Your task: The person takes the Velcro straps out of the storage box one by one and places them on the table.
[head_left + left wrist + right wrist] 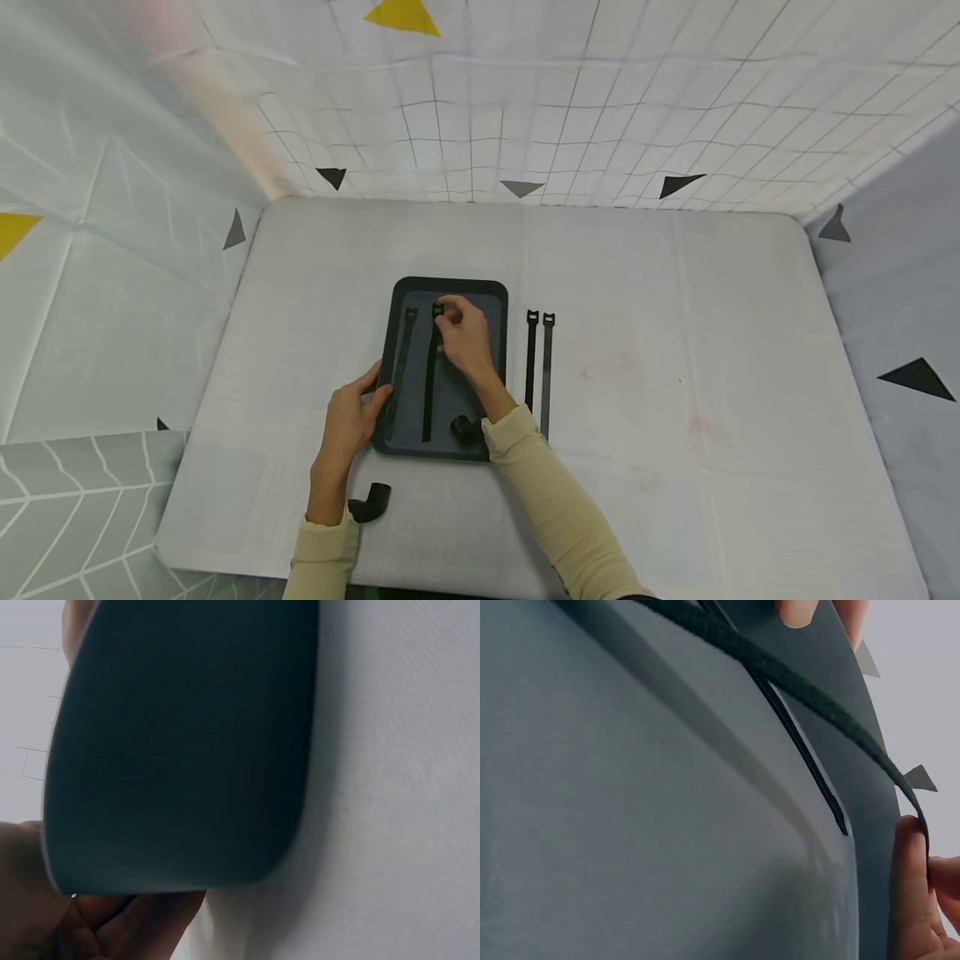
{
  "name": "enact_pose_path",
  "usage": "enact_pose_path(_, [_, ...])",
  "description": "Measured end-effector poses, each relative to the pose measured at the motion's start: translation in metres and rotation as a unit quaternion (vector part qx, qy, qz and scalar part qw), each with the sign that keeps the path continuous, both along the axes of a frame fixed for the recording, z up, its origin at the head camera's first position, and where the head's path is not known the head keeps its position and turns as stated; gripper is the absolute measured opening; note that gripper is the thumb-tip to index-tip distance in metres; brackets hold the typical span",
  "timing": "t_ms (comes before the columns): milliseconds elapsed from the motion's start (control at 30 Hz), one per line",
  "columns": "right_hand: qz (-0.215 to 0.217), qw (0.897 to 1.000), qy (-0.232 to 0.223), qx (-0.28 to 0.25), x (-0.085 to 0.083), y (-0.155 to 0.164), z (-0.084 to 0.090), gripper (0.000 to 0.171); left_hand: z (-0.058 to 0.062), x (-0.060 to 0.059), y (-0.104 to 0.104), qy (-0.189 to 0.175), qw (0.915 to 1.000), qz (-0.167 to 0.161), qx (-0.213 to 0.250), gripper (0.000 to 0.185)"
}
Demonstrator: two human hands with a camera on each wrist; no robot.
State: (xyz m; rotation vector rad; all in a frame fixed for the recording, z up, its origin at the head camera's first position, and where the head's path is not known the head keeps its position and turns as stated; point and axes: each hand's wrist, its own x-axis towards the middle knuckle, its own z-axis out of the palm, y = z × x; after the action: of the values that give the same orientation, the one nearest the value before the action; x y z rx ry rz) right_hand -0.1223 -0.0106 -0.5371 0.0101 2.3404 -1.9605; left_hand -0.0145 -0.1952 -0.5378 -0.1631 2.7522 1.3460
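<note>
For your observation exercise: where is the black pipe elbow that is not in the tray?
In the head view, the pipe elbow lies on the table near its front edge, beside the left wrist and below the tray's front-left corner.

A white-clothed table (675, 333) stands among gridded white sheets (600, 100) printed with yellow and grey triangles.

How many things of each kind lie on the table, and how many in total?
Straps: 4. Two lie in the tray, one free and one pinched at its head by the right hand; two, and, lie on the table right of the tray.
Black elbow pieces: 2, one in the tray, one near the left hand.
Trays: 1.
Total: 7.
</note>
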Motion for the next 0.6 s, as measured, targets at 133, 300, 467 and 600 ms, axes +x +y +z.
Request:
enact_pose_path(133, [-0.004, 1.000, 0.008, -0.009, 0.001, 0.002, 0.003, 0.030, 0.000, 0.000, 0.000, -0.002, 1.0000, 0.001, -0.001, 0.049])
enact_pose_path(300, [-0.001, 0.999, 0.019, -0.030, 0.001, 0.004, 0.010, 0.031, -0.001, 0.000, -0.001, 0.004, 1.0000, 0.001, -0.001, 0.048])
enact_pose_path(467, [0.002, 0.998, 0.016, -0.059, 0.003, 0.007, 0.019, 0.030, -0.002, -0.001, -0.001, 0.005, 1.0000, 0.000, 0.000, 0.049])
enact_pose_path(600, [0.001, 0.997, 0.013, -0.069, 0.004, 0.009, 0.027, 0.031, -0.002, -0.001, -0.001, 0.003, 1.0000, 0.000, -0.001, 0.049])
